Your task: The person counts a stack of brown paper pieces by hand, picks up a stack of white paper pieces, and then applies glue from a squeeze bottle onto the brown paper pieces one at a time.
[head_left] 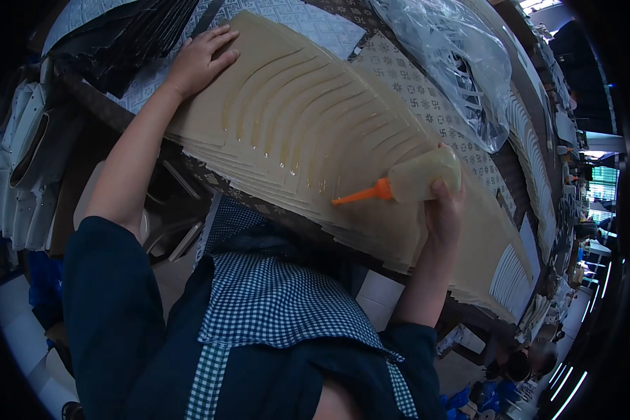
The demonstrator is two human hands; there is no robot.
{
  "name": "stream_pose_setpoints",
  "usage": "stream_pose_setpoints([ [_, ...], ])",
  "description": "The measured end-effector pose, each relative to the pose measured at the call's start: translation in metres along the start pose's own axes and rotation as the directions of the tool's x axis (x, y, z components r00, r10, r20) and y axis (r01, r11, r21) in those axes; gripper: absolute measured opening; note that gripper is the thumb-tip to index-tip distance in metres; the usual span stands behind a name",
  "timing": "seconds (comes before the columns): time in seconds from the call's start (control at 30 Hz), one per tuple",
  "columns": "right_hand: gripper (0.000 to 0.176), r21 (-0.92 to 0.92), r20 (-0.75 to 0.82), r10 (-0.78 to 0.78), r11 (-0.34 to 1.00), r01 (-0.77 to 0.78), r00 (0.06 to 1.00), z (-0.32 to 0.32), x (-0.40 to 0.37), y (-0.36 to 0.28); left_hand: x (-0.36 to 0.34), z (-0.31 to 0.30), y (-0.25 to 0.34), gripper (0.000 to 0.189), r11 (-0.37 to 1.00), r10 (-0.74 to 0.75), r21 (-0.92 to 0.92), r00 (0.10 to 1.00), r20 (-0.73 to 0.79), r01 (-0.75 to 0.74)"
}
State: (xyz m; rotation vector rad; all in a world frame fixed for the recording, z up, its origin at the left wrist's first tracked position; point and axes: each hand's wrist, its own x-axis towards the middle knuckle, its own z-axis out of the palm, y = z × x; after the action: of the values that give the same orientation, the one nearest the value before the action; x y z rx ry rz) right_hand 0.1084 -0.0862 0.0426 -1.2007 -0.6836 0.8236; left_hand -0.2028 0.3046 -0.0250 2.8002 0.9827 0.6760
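Observation:
My right hand (444, 203) is wrapped round a translucent squeeze bottle (420, 173) with an orange nozzle. The bottle lies tilted on its side, its tip pointing left, close over the brown sheets (371, 210). These sheets are fanned out in an overlapping stack along the table. Curved lines of glossy, yellowish glue (294, 157) run across several of them, wettest near their lower ends. At the far left end of the stack, my left hand (201, 61) rests flat with fingers spread, holding nothing.
Clear plastic sheeting (462, 77) lies across the back of the table, beside patterned paper (392, 70). Black plastic (126, 42) is bunched at the upper left. White folded pieces (21, 154) hang at the left edge. A stool (157, 203) stands under the table.

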Motion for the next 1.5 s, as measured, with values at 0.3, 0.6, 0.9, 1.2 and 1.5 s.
stream_pose_setpoints([
  [0.3, 0.047, 0.013, -0.308, -0.193, 0.978, 0.207, 0.932, 0.004, 0.011, 0.004, 0.001, 0.001, -0.001, 0.052, 1.0, 0.01, -0.008, 1.0, -0.01, -0.01],
  [0.6, 0.039, -0.177, -0.482, -0.342, 0.94, 0.292, 0.807, -0.013, 0.009, -0.015, 0.001, -0.001, 0.001, 0.051, 1.0, 0.015, -0.005, 1.0, -0.012, -0.015],
  [0.9, 0.038, -0.193, -0.48, -0.323, 0.946, 0.261, 0.816, -0.015, 0.013, -0.006, 0.001, 0.0, 0.0, 0.052, 1.0, 0.014, -0.006, 1.0, -0.012, -0.014],
  [1.2, 0.037, -0.122, -0.442, -0.245, 0.97, 0.212, 0.863, -0.017, 0.012, -0.001, 0.001, 0.0, -0.002, 0.053, 1.0, 0.011, -0.01, 1.0, -0.001, -0.011],
  [1.5, 0.04, -0.049, -0.377, -0.196, 0.98, 0.191, 0.905, -0.01, 0.01, 0.0, 0.0, -0.002, 0.001, 0.052, 1.0, 0.005, -0.007, 1.0, -0.002, -0.005],
])
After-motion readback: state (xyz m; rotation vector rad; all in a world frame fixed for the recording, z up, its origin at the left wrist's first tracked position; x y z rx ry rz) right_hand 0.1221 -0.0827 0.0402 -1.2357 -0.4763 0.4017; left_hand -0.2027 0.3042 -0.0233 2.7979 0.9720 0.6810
